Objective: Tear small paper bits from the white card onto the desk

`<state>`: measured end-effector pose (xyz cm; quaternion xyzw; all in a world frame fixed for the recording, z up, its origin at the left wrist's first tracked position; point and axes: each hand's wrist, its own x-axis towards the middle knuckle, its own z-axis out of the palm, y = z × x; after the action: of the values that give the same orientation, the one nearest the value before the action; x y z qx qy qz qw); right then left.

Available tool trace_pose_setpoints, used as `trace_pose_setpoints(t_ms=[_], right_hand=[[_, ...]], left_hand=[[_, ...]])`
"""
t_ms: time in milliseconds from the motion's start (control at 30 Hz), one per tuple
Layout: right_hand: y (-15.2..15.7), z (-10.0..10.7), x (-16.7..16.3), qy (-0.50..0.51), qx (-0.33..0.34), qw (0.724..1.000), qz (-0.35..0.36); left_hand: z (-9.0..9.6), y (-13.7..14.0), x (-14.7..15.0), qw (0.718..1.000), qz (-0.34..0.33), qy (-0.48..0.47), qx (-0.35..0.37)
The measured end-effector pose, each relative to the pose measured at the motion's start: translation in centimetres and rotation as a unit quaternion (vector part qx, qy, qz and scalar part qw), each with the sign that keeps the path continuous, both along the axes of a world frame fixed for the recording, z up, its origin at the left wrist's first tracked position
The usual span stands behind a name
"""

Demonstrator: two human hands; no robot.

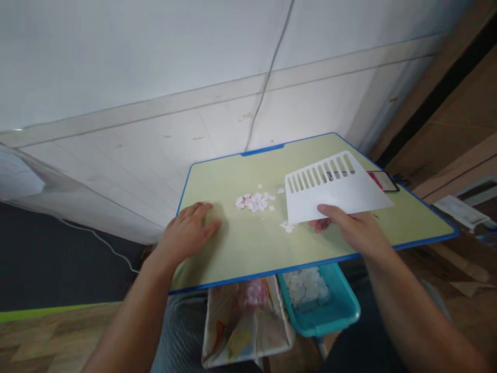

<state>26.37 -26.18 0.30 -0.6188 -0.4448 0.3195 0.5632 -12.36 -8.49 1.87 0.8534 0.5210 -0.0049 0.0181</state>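
My right hand [345,223] grips the near edge of a flat white sheet [330,199] with a row of slots along its far side, thumb on top and fingers underneath. The sheet is held over the right part of a pale yellow board [233,254] with a blue rim. On the left of the board, my left hand [194,228] has its fingers spread and holds nothing. A pile of small white paper-like pieces [254,202] lies between the hands. A few more pieces [288,226] lie beside the sheet's near left corner.
Below the board's near edge are a turquoise basin [326,326] with white pieces and a patterned open box [248,352]. A dark-framed object [386,181], partly covered by the sheet, lies on the right. A white wall [135,119] stands behind.
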Motion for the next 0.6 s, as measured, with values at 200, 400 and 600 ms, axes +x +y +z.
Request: trace_pose_setpoints(t_ms=[200,400,600], right_hand=[[-0.5,0.7,0.8,-0.050,-0.003,0.998,0.027],[-1.2,1.4,0.7,-0.093,0.003,0.996,0.013],[-2.3,2.0,0.5,-0.169,0.001,0.985,0.021]], left_hand=[[2.2,9.5,6.1,0.992,0.050,-0.080,0.088],[-0.1,11.5,9.4,0.980,-0.008,-0.162,0.118],[-0.3,11.4,8.4,0.978,-0.035,-0.172,0.112]])
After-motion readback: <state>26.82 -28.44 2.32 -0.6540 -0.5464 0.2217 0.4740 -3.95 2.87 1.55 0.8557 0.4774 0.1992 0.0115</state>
